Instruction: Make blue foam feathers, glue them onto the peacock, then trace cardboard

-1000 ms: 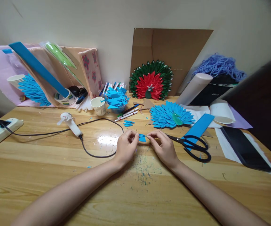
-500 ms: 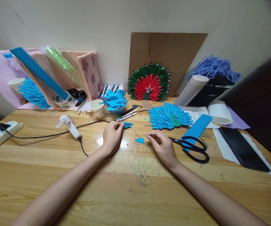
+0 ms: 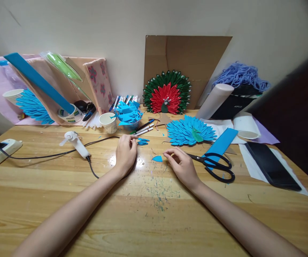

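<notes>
My left hand (image 3: 126, 151) is closed, its fingers bent down by a small pile of folded blue petals (image 3: 143, 141). Whatever its fingertips may hold is hidden. Across from it, my right hand (image 3: 182, 165) has thumb and fingers brought together in a pinch; anything between them is too small to make out. Just left of those fingertips a flat blue pointed piece (image 3: 157, 159) lies on the table. Black-handled scissors (image 3: 218, 166) rest beyond my right hand, partly on a blue strip (image 3: 222, 142). Behind it sits a blue petalled peacock (image 3: 191, 131) with a green body.
A white glue gun (image 3: 77, 143) with a black cord lies left of my left hand. Farther back are a paper cup (image 3: 108, 123), a bowl of blue pieces (image 3: 129, 116), markers (image 3: 145, 128) and a red-green peacock (image 3: 167, 92). A dark phone-like slab (image 3: 274, 167) lies at right.
My left hand has drawn slightly back from the small blue pile, so more of it shows. The right hand stays by the blue piece. The whole view has shifted a little.
</notes>
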`<state>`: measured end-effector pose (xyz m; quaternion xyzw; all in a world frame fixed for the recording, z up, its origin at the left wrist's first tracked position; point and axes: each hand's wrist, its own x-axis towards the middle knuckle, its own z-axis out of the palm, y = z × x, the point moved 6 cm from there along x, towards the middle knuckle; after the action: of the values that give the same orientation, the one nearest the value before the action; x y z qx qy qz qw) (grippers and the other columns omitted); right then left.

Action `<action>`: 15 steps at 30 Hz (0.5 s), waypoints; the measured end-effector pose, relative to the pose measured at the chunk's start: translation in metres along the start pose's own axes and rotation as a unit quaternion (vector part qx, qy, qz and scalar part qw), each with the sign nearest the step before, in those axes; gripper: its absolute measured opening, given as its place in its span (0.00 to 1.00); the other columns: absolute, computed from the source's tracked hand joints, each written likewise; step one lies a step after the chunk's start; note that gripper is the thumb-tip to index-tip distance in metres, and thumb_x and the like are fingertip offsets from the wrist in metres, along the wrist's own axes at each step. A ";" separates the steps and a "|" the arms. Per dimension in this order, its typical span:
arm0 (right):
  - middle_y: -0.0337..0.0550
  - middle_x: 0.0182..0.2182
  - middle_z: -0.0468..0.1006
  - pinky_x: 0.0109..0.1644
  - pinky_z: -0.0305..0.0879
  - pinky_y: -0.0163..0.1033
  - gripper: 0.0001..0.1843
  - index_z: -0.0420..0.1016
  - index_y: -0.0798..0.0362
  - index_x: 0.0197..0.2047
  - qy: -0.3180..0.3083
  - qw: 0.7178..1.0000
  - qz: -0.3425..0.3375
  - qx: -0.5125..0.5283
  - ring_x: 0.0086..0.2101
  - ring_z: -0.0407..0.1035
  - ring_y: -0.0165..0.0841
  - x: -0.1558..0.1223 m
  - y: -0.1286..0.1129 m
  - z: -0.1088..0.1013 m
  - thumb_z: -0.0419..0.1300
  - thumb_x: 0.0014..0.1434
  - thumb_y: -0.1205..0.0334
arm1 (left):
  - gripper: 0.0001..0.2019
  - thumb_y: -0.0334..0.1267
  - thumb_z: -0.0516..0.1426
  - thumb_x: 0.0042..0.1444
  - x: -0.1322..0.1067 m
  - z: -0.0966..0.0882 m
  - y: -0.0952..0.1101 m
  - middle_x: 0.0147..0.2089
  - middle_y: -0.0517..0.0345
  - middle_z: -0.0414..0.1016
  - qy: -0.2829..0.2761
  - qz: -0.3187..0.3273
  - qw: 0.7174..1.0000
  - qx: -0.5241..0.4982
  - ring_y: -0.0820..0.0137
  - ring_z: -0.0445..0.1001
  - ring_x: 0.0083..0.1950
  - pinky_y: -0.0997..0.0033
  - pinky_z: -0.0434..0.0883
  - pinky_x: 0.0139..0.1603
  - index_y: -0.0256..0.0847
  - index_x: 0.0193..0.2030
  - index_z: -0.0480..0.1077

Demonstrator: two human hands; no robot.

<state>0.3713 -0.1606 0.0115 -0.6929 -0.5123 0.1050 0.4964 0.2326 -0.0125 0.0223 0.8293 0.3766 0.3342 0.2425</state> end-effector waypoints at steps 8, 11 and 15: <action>0.42 0.31 0.72 0.39 0.62 0.40 0.03 0.72 0.52 0.33 -0.047 0.997 -0.005 -0.068 0.35 0.66 0.35 0.002 0.004 0.006 0.57 0.58 0.64 | 0.06 0.39 0.55 0.55 -0.037 0.030 0.042 0.39 0.53 0.67 -0.185 0.177 0.965 0.052 0.64 0.65 0.41 0.65 0.65 0.40 0.40 0.37 0.67; 0.43 0.31 0.71 0.40 0.62 0.41 0.03 0.72 0.52 0.32 -0.061 0.995 -0.019 -0.083 0.36 0.65 0.36 0.003 0.002 0.009 0.58 0.57 0.64 | 0.05 0.39 0.55 0.55 -0.040 0.034 0.040 0.38 0.54 0.66 -0.190 0.178 0.964 0.050 0.64 0.65 0.42 0.65 0.65 0.40 0.40 0.36 0.66; 0.43 0.32 0.71 0.42 0.62 0.42 0.02 0.71 0.52 0.33 -0.060 0.994 -0.031 -0.082 0.37 0.65 0.36 0.003 0.001 0.009 0.58 0.57 0.65 | 0.03 0.36 0.54 0.56 -0.040 0.035 0.040 0.38 0.54 0.66 -0.194 0.188 0.962 0.039 0.64 0.65 0.42 0.64 0.65 0.41 0.40 0.36 0.66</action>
<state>0.3671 -0.1531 0.0078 -0.7075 -0.5691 0.0890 0.4095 0.2570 -0.0732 0.0109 0.9428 0.1722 0.1915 0.2115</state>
